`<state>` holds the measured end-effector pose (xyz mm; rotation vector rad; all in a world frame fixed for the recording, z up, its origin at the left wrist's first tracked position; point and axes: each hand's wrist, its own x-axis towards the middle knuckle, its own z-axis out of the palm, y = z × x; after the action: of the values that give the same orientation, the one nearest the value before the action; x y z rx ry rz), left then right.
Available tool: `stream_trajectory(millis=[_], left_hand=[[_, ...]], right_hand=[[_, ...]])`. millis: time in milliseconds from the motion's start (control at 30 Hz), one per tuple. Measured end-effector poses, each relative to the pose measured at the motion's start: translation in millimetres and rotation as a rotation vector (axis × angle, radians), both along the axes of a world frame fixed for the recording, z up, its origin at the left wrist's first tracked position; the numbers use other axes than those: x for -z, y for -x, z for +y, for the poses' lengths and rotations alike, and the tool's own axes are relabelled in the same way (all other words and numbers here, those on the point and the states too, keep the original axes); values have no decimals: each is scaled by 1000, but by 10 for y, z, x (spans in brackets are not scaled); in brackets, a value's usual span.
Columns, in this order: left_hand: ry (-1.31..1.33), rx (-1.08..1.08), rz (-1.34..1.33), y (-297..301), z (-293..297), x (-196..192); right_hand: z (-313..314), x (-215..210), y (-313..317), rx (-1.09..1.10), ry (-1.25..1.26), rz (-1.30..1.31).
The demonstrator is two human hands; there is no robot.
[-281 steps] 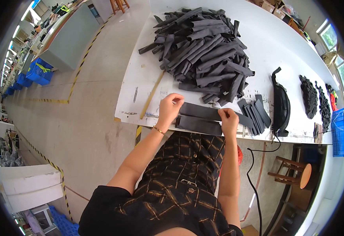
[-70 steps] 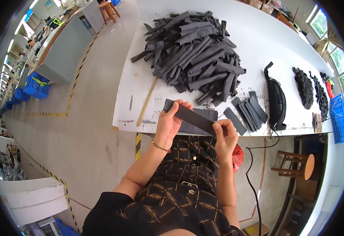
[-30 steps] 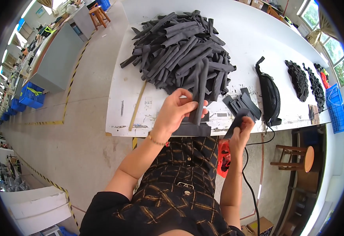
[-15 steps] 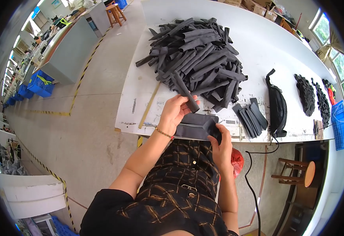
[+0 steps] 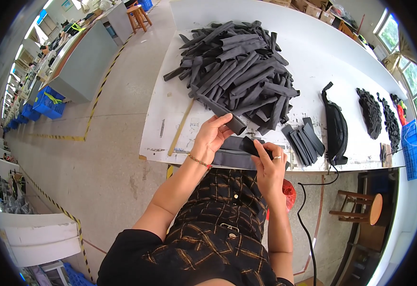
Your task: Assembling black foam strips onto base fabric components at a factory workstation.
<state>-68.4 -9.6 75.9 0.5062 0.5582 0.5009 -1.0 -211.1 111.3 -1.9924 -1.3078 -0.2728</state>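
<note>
Half a second on, both hands sit lower at the white table's (image 5: 313,57) near edge. From the head camera, the left hand (image 5: 211,138) closes on a long dark strip (image 5: 218,110) trailing from the heap (image 5: 239,71), while the right hand (image 5: 268,164) pinches a folded dark piece (image 5: 251,145) over flat strips (image 5: 232,157). Sorted pieces (image 5: 304,140) and a black bag (image 5: 336,126) lie right.

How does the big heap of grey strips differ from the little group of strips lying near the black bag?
The big heap holds very many strips, crisscrossed and piled; the little group holds only a few, laid flat side by side. The heap sits toward the table's middle; the group lies near its front edge, beside the black bag. The group's strips look shorter. Both are dark grey strips.
</note>
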Motion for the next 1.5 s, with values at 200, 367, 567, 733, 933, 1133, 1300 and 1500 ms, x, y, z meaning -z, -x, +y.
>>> stream_trajectory(millis=[200,367,567,733,933,1133,1300,1500], left_hand=[[-35,38,48,5,-31,-60],[-42,48,72,8,-92,-63],[-71,80,60,24,-123,-65],[-283,-38,70,24,-372,-281],[-441,-105,-112,35,-529,-179],[-145,184,-396,33,-665,-186],[-171,105,-396,47,-479,-152],[-117,163,-436,62,-488,-103]], right_hand=[[92,-133,-73,32,24,-203],[138,-118,-95,43,49,-246],[147,-102,-123,85,60,-335],[213,-108,-57,111,62,-346],[305,48,149,44,-48,-68],[374,128,268,-12,-208,102],[311,15,270,-35,-85,128],[103,150,163,-76,-71,117]])
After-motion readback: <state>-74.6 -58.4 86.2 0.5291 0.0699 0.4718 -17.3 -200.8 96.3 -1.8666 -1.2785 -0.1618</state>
